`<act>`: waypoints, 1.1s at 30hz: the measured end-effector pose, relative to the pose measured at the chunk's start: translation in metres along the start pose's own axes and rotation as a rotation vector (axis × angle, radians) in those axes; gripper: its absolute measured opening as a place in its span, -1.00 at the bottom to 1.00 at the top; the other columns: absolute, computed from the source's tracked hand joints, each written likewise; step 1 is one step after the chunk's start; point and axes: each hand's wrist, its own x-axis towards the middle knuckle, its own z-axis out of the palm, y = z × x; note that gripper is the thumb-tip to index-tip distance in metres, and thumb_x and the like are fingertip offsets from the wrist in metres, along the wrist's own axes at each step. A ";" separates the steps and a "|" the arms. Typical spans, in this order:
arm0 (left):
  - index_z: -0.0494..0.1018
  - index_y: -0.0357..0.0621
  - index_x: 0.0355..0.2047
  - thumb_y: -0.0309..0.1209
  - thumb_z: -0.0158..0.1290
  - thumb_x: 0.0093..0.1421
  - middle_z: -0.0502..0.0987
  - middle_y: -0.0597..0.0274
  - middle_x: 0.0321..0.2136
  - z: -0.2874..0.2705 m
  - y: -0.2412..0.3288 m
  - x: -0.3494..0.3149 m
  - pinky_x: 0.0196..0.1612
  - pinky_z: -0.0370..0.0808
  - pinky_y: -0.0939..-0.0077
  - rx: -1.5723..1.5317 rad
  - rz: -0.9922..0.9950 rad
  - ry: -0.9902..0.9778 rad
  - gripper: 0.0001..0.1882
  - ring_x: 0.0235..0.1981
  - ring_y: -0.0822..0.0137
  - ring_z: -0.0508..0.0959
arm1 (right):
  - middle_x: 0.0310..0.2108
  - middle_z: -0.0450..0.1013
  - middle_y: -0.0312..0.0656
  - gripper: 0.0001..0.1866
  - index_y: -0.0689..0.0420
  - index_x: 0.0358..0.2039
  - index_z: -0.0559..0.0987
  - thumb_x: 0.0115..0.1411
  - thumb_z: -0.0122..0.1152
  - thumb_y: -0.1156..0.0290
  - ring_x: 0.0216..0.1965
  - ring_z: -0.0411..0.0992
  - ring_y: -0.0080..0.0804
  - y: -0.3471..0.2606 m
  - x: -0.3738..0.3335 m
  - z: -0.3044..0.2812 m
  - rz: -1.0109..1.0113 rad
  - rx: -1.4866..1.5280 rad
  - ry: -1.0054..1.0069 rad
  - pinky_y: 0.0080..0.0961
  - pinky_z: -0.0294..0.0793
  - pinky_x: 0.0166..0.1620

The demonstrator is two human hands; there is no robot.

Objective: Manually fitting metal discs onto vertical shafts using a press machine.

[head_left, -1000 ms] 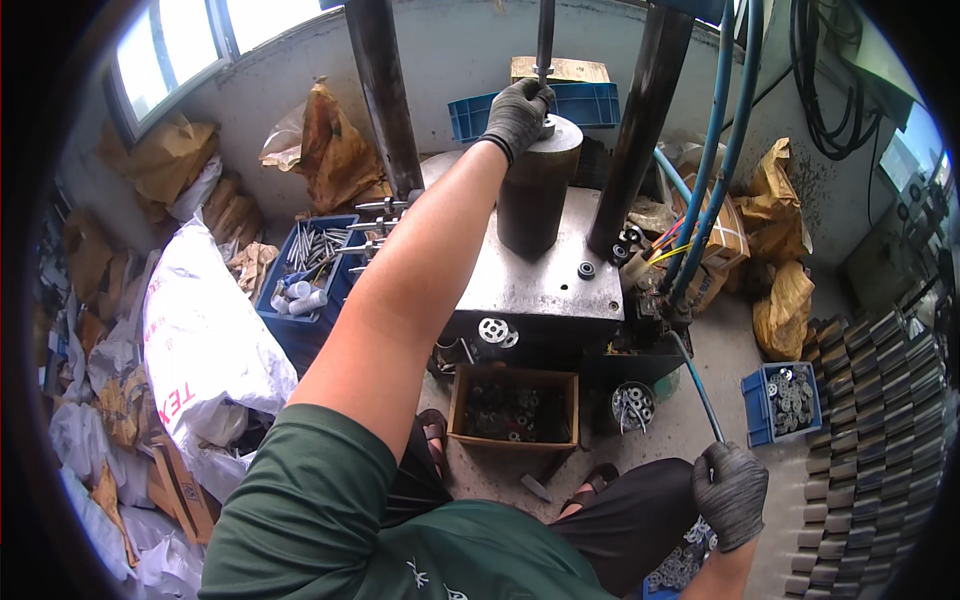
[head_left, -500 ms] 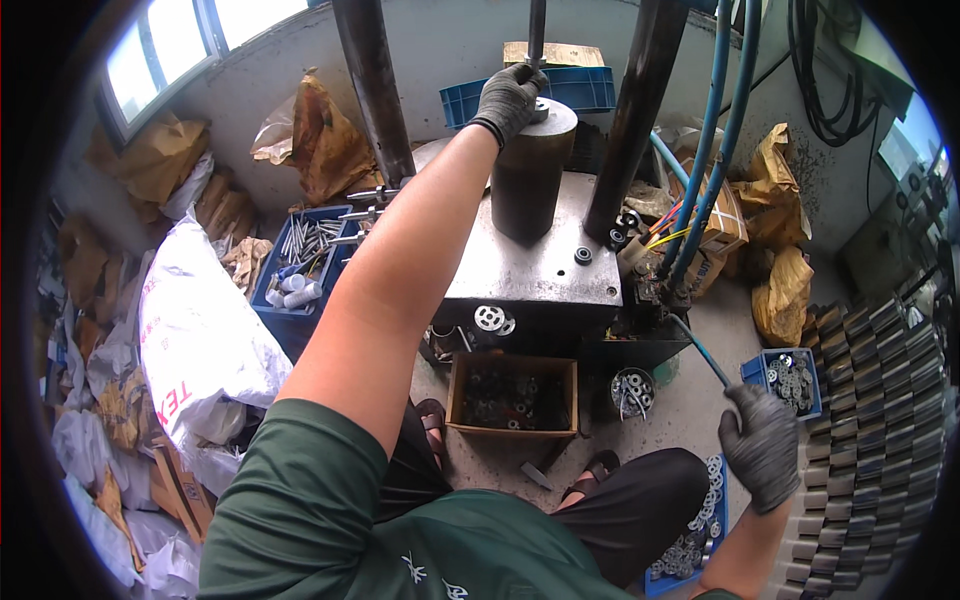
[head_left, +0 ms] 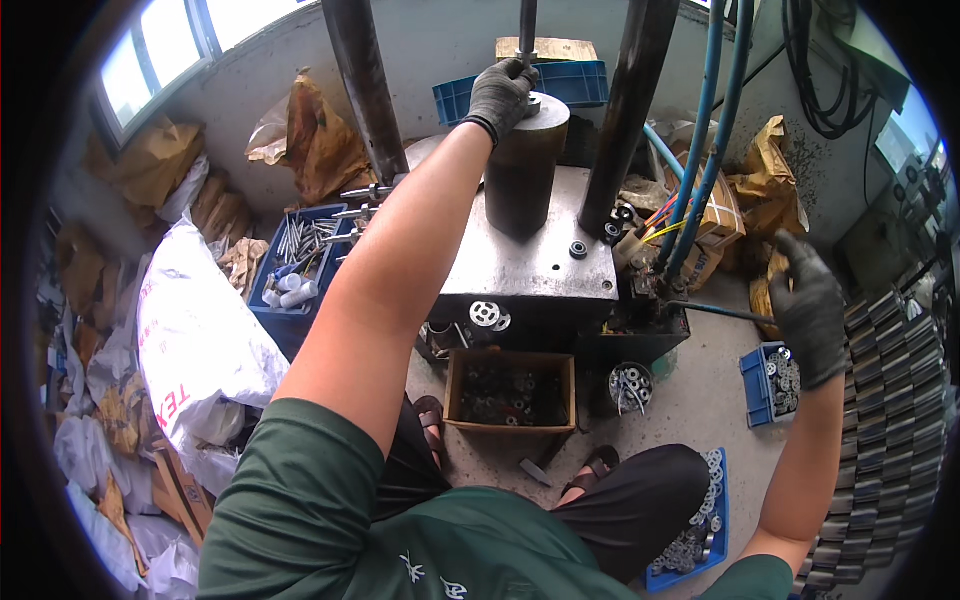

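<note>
My left hand [head_left: 502,98], in a grey work glove, is closed round an upright metal shaft [head_left: 526,57], mostly hidden by the fingers, just below a dark press rod [head_left: 528,22]. Beneath it stands a thick steel cylinder [head_left: 520,180], with a small metal ring [head_left: 533,100] on its top, partly behind the hand. Over on the right, my gloved right hand [head_left: 808,318] has its fingers stretched out and apart. The end of a bluish lever [head_left: 725,312] meets its palm side; the fingers are not wrapped round it.
On the steel press table [head_left: 530,275] lies a small black bearing [head_left: 578,249]. Dark columns [head_left: 630,110] and blue hoses [head_left: 712,130] rise around it. A blue bin of shafts [head_left: 300,240] is at left. Below are a wooden box [head_left: 510,430] and a hammer [head_left: 540,468].
The lever has swung up from a downward slant to nearly level. My right hand has moved up and right with it, and its fingers have opened. My left hand stays at the shaft.
</note>
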 end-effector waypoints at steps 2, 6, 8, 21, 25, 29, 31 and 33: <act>0.61 -0.16 -0.04 -0.22 0.15 0.36 0.68 0.21 -0.30 -0.002 -0.002 0.002 -0.11 0.57 0.44 0.011 0.009 0.013 -0.69 -0.29 0.40 0.62 | -0.15 0.58 0.15 -0.63 0.20 -0.01 0.63 0.15 0.15 0.49 -0.13 0.59 0.06 -0.003 -0.046 -0.009 0.005 -0.001 -0.274 -0.21 0.60 0.00; 0.62 -0.17 -0.05 -0.22 0.15 0.35 0.68 0.21 -0.30 -0.011 -0.017 0.008 -0.10 0.57 0.45 0.145 0.060 0.044 -0.69 -0.29 0.39 0.63 | -0.32 0.58 0.08 -0.74 0.19 -0.23 0.64 0.04 0.21 0.43 -0.28 0.57 0.10 -0.034 -0.130 -0.006 -0.005 0.082 -0.603 -0.12 0.59 -0.14; 0.62 -0.18 -0.06 -0.22 0.16 0.35 0.68 0.21 -0.31 -0.003 -0.016 0.010 -0.10 0.57 0.45 0.096 0.058 0.036 -0.69 -0.30 0.40 0.63 | -0.35 0.57 0.07 -0.77 0.18 -0.28 0.64 0.02 0.21 0.43 -0.31 0.56 0.09 -0.038 -0.160 -0.003 0.012 0.059 -0.587 -0.10 0.57 -0.18; 0.63 -0.15 -0.09 -0.24 0.21 0.30 0.67 0.13 -0.37 -0.002 -0.016 0.009 -0.26 0.66 0.39 0.009 0.048 0.006 -0.71 -0.42 0.35 0.65 | -0.33 0.59 0.08 -0.72 0.18 -0.23 0.68 0.02 0.19 0.44 -0.36 0.57 0.07 -0.038 -0.142 -0.004 0.049 0.056 -0.451 -0.12 0.57 -0.20; 0.63 -0.13 -0.10 -0.25 0.23 0.27 0.67 0.12 -0.36 -0.003 -0.025 0.017 -0.23 0.65 0.38 -0.034 0.058 0.018 -0.72 -0.39 0.32 0.66 | -0.33 0.59 0.08 -0.71 0.18 -0.22 0.69 0.01 0.20 0.43 -0.34 0.57 0.07 -0.037 -0.143 -0.005 0.041 0.061 -0.484 -0.12 0.57 -0.18; 0.62 -0.15 -0.09 -0.27 0.20 0.31 0.69 0.25 -0.33 -0.004 -0.036 0.027 -0.12 0.58 0.49 0.140 0.131 0.041 -0.74 -0.31 0.45 0.63 | -0.38 0.57 0.06 -0.77 0.18 -0.31 0.67 0.01 0.19 0.43 -0.33 0.56 0.08 -0.039 -0.161 -0.002 -0.001 -0.009 -0.642 -0.09 0.57 -0.19; 0.61 -0.15 -0.07 -0.27 0.21 0.31 0.69 0.25 -0.33 -0.004 -0.038 0.027 -0.12 0.58 0.50 0.124 0.131 0.043 -0.73 -0.30 0.45 0.63 | -0.42 0.53 0.04 -0.83 0.16 -0.43 0.61 -0.01 0.20 0.36 -0.34 0.54 0.09 -0.037 -0.171 0.004 0.030 -0.016 -0.689 -0.07 0.56 -0.21; 0.59 -0.16 -0.06 -0.25 0.21 0.31 0.66 0.24 -0.33 -0.003 -0.034 0.025 -0.16 0.59 0.51 0.085 0.112 0.004 -0.70 -0.32 0.45 0.62 | -0.42 0.54 0.04 -0.83 0.16 -0.43 0.61 -0.01 0.20 0.36 -0.34 0.54 0.09 -0.035 -0.174 0.005 0.025 -0.011 -0.673 -0.07 0.55 -0.21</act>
